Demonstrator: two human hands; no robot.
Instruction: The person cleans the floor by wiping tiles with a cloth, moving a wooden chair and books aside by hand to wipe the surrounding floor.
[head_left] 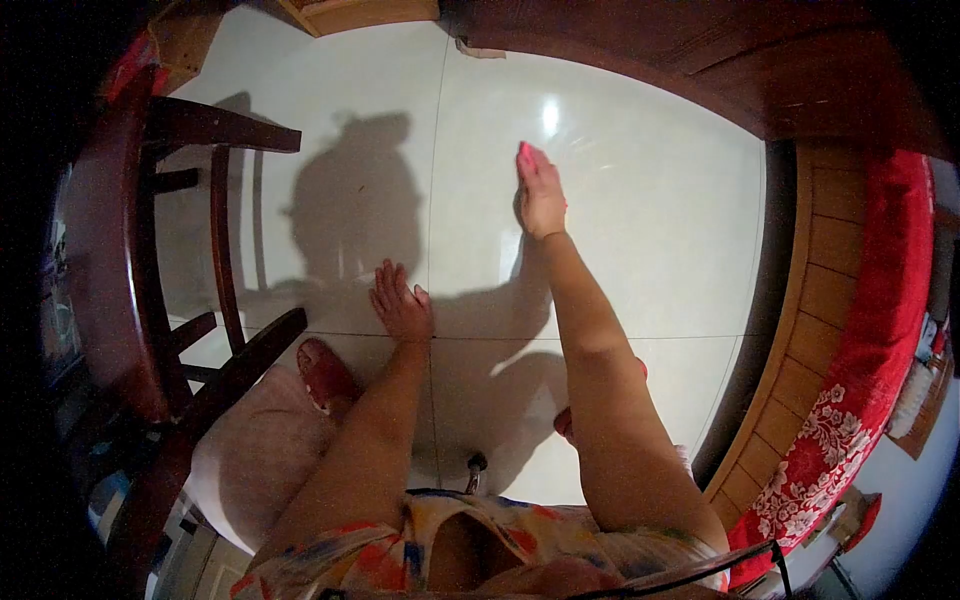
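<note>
My left hand [403,306] is open above the pale tiled floor [640,230], its fingers spread and nothing in them. Farther forward and to the right, my right hand [543,200] reaches out with its fingers close together. Bright pink-red shows at its fingertips and in a small patch along its outer edge, as of a thin pink-red thing mostly covered by the hand. What that thing is, I cannot make out. Both arms extend over the floor between my feet, which are partly hidden; a reddish-brown slipper [327,372] shows on the left.
A dark wooden chair [222,250] stands at the left. Dark wooden furniture [640,50] lines the far side. On the right is a wooden bench [815,290] with a red, white-flowered cloth [815,450]. My shadow falls across the tiles.
</note>
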